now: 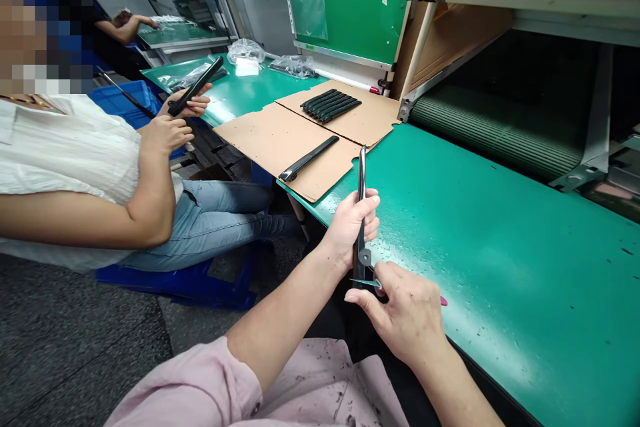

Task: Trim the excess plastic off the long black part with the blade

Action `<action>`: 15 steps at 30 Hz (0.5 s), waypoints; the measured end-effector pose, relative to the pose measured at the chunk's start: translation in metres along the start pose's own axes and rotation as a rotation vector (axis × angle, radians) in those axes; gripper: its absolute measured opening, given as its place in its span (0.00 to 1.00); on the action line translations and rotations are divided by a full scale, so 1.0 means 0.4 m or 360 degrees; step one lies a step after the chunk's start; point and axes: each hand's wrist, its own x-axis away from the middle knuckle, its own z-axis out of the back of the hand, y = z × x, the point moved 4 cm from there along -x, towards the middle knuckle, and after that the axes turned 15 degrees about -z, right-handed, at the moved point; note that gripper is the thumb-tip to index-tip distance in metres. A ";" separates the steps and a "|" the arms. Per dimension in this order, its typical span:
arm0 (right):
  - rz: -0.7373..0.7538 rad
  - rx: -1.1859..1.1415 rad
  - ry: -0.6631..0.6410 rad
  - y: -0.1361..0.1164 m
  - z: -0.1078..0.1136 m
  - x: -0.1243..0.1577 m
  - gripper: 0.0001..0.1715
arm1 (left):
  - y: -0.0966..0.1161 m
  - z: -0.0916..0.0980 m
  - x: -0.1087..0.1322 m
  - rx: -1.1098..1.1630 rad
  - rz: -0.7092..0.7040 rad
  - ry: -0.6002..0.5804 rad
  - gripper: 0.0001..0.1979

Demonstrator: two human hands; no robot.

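Note:
My left hand (350, 225) is wrapped round a long black plastic strip (361, 177) that stands nearly upright at the near edge of the green table (500, 260). My right hand (407, 317) is closed just below it, pinching a small thin blade-like tool with a pink end (443, 301) against the strip's lower end. One more black strip (307, 159) lies on a brown cardboard sheet (280, 137). A row of several black strips (330, 105) lies on a second cardboard sheet farther back.
A person in a white top sits at the left, holding a black strip (195, 87) in both hands. A dark conveyor belt (500, 127) runs at the right under a metal frame. Plastic bags (245, 52) lie on the far table. Blue crates (125, 100) stand on the floor.

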 end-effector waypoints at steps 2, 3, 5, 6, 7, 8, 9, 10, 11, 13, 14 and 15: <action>-0.0017 -0.0030 -0.0045 0.001 -0.003 -0.001 0.36 | 0.001 -0.002 0.004 -0.0012 0.0008 -0.0001 0.09; -0.0017 -0.0037 -0.0073 0.002 -0.005 0.000 0.36 | 0.001 -0.004 0.005 -0.0016 0.0007 -0.0004 0.09; 0.0022 -0.0022 -0.0113 -0.001 -0.011 0.007 0.37 | 0.004 -0.006 0.007 -0.0015 -0.0007 -0.0008 0.08; 0.0067 -0.0004 -0.0132 -0.004 -0.013 0.014 0.37 | 0.005 -0.006 0.006 0.0000 -0.0007 -0.0002 0.07; 0.0131 0.0014 -0.0156 -0.010 -0.015 0.022 0.36 | 0.007 -0.005 0.005 0.0026 0.0004 0.0010 0.05; 0.0203 0.0018 -0.0179 -0.017 -0.016 0.032 0.36 | 0.009 -0.003 0.003 0.0063 0.0018 0.0025 0.04; 0.0265 0.0003 -0.0195 -0.022 -0.015 0.042 0.36 | 0.011 -0.001 0.001 0.0107 0.0030 0.0032 0.04; 0.0303 -0.0030 -0.0199 -0.026 -0.012 0.049 0.36 | 0.013 0.001 -0.001 0.0153 0.0039 0.0026 0.05; 0.0310 -0.0072 -0.0186 -0.027 -0.007 0.053 0.35 | 0.016 0.003 -0.002 0.0186 0.0041 0.0009 0.07; 0.0241 -0.0139 -0.0103 -0.019 0.008 0.049 0.34 | 0.020 0.007 0.000 0.0187 0.0016 -0.0042 0.11; 0.0183 -0.0145 -0.0063 -0.011 0.014 0.042 0.33 | 0.021 0.010 0.002 0.0160 -0.0002 -0.0057 0.13; 0.0127 -0.0128 -0.0045 -0.003 0.018 0.032 0.32 | 0.020 0.013 0.006 0.0122 -0.0019 -0.0064 0.13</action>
